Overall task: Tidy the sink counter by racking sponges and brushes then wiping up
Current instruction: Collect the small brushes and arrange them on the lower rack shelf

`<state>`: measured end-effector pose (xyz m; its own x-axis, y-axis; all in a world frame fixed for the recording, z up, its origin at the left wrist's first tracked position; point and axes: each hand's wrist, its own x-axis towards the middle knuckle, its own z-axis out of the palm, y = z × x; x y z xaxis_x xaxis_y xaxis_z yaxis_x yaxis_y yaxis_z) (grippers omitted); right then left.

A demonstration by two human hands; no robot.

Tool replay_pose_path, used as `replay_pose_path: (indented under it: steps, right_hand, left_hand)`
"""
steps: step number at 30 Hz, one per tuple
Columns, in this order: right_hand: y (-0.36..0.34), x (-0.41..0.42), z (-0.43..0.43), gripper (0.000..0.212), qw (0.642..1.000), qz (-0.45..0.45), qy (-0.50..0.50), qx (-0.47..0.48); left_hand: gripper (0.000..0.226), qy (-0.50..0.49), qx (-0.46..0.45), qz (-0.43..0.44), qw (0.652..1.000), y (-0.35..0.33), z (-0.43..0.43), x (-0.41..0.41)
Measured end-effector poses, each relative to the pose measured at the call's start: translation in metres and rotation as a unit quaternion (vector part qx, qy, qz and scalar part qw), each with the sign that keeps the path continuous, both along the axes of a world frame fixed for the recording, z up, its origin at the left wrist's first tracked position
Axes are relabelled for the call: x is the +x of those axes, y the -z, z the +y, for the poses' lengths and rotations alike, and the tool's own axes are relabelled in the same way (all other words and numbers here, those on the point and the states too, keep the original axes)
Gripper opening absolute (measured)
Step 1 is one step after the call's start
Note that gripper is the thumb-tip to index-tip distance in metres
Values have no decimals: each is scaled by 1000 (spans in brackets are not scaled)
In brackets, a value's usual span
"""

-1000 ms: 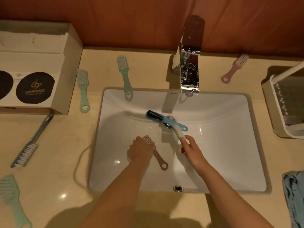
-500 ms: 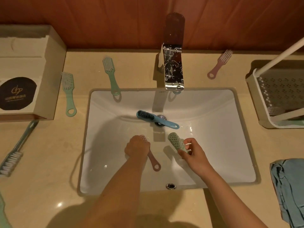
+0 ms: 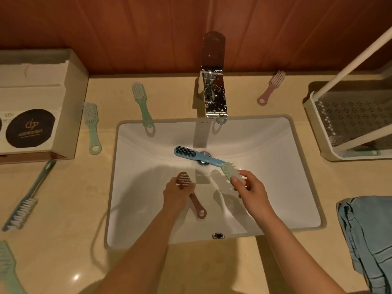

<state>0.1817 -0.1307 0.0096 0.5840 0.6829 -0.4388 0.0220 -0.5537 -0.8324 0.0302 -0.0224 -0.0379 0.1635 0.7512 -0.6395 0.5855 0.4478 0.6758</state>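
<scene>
Left grip [image 3: 179, 193] clasps a brown brush [image 3: 186, 183] over the sink [image 3: 297, 187]. Right grip [image 3: 251, 190] pinches a green brush [image 3: 230, 171] beside the drain [image 3: 204, 159].

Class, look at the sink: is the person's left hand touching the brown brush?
Touching. The head view shows the left hand closed around the brown brush, its fingers wrapped over the neck just below the bristle head.

— what's behind the counter?
— a reddish-brown wood-panel wall [image 3: 148, 28], grain running in slanted lines.
— and the counter itself?
— beige stone countertop [image 3: 63, 240], glossy, under warm dim light, with a small bright glint near its front-left.
</scene>
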Motion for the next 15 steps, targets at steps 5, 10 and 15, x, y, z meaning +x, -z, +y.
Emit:
replay_pose_path:
  steps: [5,10,15]
  right_hand:
    - [-9,-7,-2,15,998,36,29,51]
    - [-19,-10,-7,16,994,11,50,94]
    - [-33,1,-19,25,989,-20,87,120]
  left_hand:
    - [20,21,92,-101,990,-33,-10,0]
    - [20,54,178,-157,970,-62,-14,8]
    - [16,50,198,-174,963,-87,-25,22]
